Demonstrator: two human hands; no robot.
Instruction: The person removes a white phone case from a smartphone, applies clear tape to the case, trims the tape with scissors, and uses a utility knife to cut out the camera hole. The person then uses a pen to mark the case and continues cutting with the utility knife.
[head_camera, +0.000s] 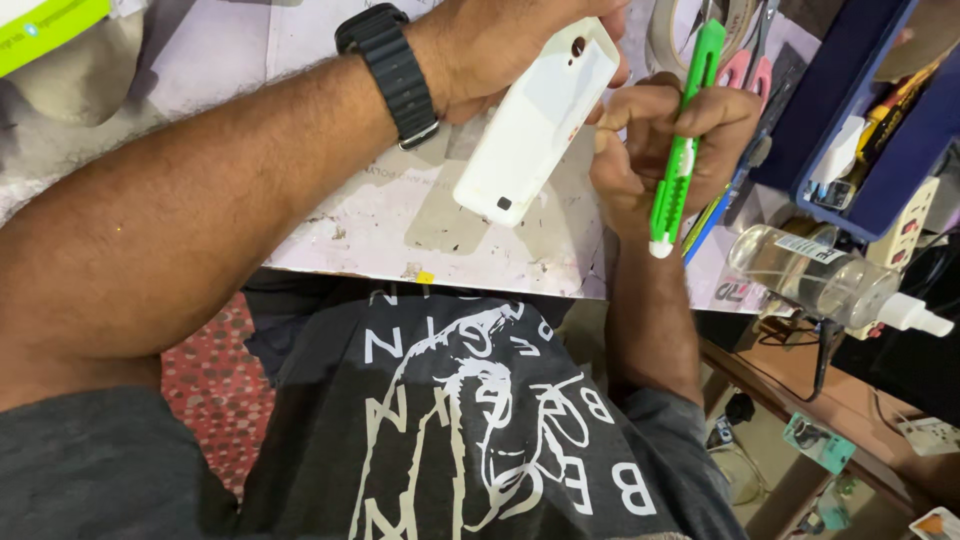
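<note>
My left hand (500, 50) grips the top end of a white phone-shaped casing (535, 120), held back side up and tilted over a worn white work mat (400, 215). A black watch (390, 70) is on that wrist. My right hand (660, 140) is closed around a green and white utility knife (680, 150), held upright just right of the casing, its upper end near the casing's top edge. The blade tip is hidden behind my fingers.
A clear bottle with a white nozzle (830, 280) lies at the right. A blue tray (860, 120) holds tools and small parts. Scissors with pink handles (745, 65) and a tape roll (670, 30) sit at the top. A power strip (910, 225) lies at the far right.
</note>
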